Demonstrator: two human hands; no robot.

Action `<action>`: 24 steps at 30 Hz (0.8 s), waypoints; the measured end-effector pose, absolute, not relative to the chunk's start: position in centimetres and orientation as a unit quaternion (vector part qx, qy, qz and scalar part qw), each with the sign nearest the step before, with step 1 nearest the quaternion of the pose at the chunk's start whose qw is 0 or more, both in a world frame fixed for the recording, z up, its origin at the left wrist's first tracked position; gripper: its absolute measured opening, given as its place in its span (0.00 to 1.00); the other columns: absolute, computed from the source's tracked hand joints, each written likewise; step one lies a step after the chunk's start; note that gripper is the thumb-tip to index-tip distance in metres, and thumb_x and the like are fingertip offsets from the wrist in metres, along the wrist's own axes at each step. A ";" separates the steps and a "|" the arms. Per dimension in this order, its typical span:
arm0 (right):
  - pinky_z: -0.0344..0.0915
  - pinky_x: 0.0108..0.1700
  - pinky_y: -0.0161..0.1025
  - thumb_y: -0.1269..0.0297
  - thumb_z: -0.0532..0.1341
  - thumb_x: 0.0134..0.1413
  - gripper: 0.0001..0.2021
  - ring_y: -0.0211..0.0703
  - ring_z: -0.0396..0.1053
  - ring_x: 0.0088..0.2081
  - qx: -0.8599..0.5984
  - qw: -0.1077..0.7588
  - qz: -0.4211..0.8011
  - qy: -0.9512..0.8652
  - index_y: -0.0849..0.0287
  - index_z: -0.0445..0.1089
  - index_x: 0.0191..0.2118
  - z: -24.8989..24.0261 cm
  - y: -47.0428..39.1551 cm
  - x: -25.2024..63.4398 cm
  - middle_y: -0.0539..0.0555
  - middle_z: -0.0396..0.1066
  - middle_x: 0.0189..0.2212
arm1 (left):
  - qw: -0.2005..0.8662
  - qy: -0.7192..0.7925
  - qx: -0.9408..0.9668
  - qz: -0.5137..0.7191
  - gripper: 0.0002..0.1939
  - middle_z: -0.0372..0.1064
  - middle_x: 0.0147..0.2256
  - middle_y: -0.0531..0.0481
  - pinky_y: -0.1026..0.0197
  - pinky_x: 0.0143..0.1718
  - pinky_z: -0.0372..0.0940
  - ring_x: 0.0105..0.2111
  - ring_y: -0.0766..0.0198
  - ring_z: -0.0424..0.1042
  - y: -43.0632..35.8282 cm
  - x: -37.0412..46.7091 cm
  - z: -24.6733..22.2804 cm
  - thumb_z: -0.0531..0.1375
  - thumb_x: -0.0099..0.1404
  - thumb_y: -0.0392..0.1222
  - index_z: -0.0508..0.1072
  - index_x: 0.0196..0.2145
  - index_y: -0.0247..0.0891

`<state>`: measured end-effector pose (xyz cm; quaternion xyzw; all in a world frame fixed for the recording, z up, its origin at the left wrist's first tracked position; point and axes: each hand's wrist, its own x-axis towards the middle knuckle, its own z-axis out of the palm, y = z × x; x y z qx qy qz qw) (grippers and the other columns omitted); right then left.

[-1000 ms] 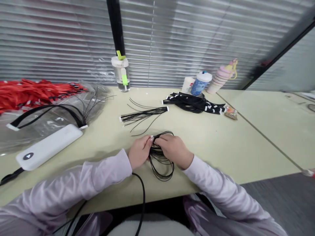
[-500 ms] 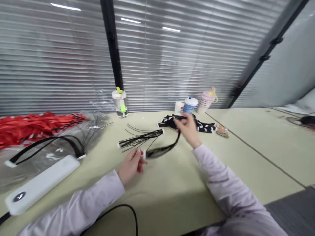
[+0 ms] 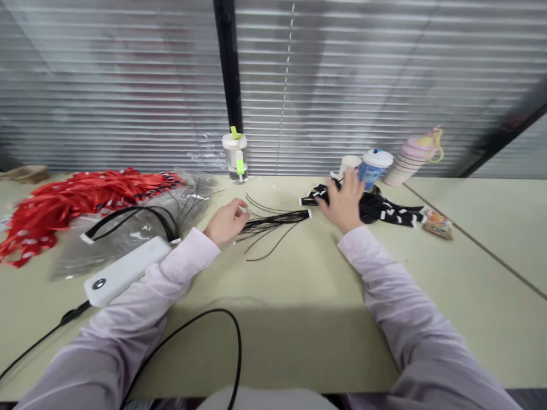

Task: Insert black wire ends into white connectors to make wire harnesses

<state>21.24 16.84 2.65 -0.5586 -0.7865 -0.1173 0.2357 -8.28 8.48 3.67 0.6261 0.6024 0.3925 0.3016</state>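
My left hand (image 3: 227, 221) is closed at the left end of a bundle of thin black wires (image 3: 277, 221), its fingers hiding that end. A white connector (image 3: 310, 214) caps the bundle's right end. With fingers spread, my right hand (image 3: 343, 200) is over the left part of a pile of black cables with white ends (image 3: 395, 212). Nothing shows gripped in it. Another black cable with white connectors (image 3: 123, 212) lies on clear plastic at the left.
Red ribbon-like strips (image 3: 81, 199) lie at the left, behind a white power bank (image 3: 128, 271) with a black cord. At the back stand a clear bottle (image 3: 235, 158), a blue cup (image 3: 373, 169), a paper cup (image 3: 349, 164) and a pink tumbler (image 3: 409, 159). A snack packet (image 3: 438, 225) lies right.
The cable that was stretched between my hands is no longer held between them. My left hand has moved to the wire bundle; my right hand has opened over the pile. The view has shifted.
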 end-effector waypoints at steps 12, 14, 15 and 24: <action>0.67 0.39 0.40 0.57 0.56 0.57 0.14 0.36 0.68 0.36 -0.454 0.352 0.062 -0.816 0.64 0.67 0.40 2.4 17.5 20.4 0.53 0.69 0.36 | 0.233 0.605 0.703 0.292 0.07 0.66 0.26 0.47 0.56 0.39 0.60 0.33 0.56 0.68 10.6 -10.8 1.5 0.57 0.54 0.43 0.63 0.23 0.39; 0.67 0.34 0.36 0.57 0.56 0.56 0.13 0.33 0.67 0.30 -0.449 0.447 0.082 -0.770 0.64 0.67 0.37 4.1 17.3 20.3 0.51 0.69 0.31 | 0.259 0.597 0.694 0.309 0.08 0.65 0.23 0.51 0.59 0.32 0.60 0.26 0.61 0.68 10.4 -10.8 2.4 0.55 0.57 0.44 0.62 0.24 0.39; 0.67 0.32 0.35 0.57 0.57 0.55 0.12 0.33 0.67 0.28 -0.443 0.497 0.089 -0.741 0.63 0.66 0.36 5.0 17.1 20.3 0.50 0.69 0.29 | 0.279 0.589 0.688 0.318 0.08 0.65 0.23 0.52 0.61 0.28 0.60 0.22 0.63 0.67 10.3 -10.7 3.0 0.53 0.58 0.44 0.61 0.25 0.39; 0.61 0.32 0.33 0.69 0.62 0.44 0.05 0.32 0.65 0.27 -0.302 0.816 0.066 -0.489 0.61 0.67 0.31 13.8 13.3 21.0 0.48 0.65 0.25 | 0.411 0.513 0.627 0.418 0.06 0.65 0.24 0.54 0.67 0.26 0.64 0.21 0.73 0.67 7.0 -5.7 6.2 0.52 0.61 0.40 0.60 0.28 0.36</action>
